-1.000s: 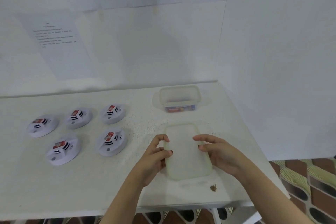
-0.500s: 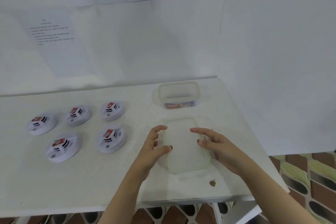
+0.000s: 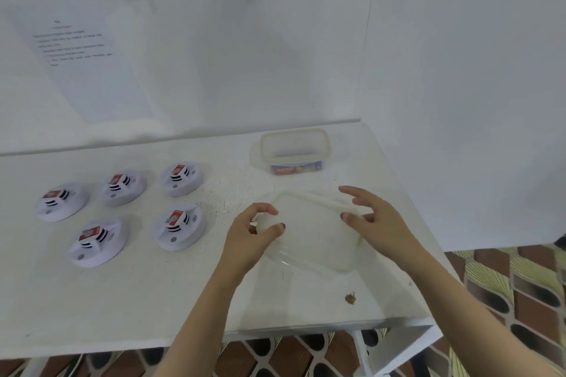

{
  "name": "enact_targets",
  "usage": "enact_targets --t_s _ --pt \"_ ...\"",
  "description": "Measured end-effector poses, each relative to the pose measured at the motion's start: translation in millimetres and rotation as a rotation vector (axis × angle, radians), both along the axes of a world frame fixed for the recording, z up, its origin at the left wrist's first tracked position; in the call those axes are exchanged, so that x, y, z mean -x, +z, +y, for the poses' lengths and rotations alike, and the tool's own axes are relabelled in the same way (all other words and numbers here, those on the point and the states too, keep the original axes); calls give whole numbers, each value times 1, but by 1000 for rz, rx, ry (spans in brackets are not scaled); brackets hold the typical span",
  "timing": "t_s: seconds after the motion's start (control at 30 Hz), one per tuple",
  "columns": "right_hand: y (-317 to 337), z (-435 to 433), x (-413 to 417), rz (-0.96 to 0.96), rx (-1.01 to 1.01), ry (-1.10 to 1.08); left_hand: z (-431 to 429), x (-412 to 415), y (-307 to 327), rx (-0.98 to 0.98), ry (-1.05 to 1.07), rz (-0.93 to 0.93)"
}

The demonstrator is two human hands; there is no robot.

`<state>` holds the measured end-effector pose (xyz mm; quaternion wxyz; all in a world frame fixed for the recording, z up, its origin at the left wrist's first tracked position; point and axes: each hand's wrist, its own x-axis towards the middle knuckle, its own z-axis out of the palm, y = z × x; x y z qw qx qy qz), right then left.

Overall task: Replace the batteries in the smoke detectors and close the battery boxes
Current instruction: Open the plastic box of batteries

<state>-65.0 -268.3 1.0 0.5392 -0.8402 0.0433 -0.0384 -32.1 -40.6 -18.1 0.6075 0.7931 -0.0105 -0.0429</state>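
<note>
Several round white smoke detectors (image 3: 180,228) lie on the left half of the white table (image 3: 153,300), each with a red-labelled battery on top. A translucent plastic lid (image 3: 312,232) lies near the table's front right. My left hand (image 3: 251,239) curls around the lid's left corner, with thumb and forefinger pinching it. At the lid's right edge, my right hand (image 3: 376,223) hovers with its fingers spread and holds nothing. Behind the lid stands an open clear plastic box (image 3: 295,144) with a colourful battery pack (image 3: 295,168) in its bottom.
White walls with taped paper sheets (image 3: 88,70) close off the back and the right side. A small brown scrap (image 3: 350,298) lies near the front edge. Patterned floor (image 3: 505,285) shows beyond the table's right end.
Both hands let go of the lid after setting it down. My left hand now pinches its left corner again, the lid has turned slightly, and my right hand has spread open.
</note>
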Motion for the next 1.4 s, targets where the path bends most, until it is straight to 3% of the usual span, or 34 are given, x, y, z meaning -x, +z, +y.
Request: enact_targets --t_s 0.2,0.43,0.6,0.73,0.9,1.1,1.4 --pt "-13 -7 15 34 -51 27 -16 21 -16 21 262 -39" --pt "-14 -17 7 -45 -73 4 -12 44 -14 19 182 -90" --pt "-14 -35 9 -47 -87 204 0 42 -12 139 61 -28" --pt "-20 -49 14 -127 162 338 6 35 -19 -84 15 -188" --pt "-12 -54 10 -254 254 271 18 25 -9 -21 8 -228" --pt "17 -51 3 -218 95 216 33 6 14 25 -41 -172" --pt "51 -30 -78 -316 -207 -44 6 -81 67 227 244 -319"
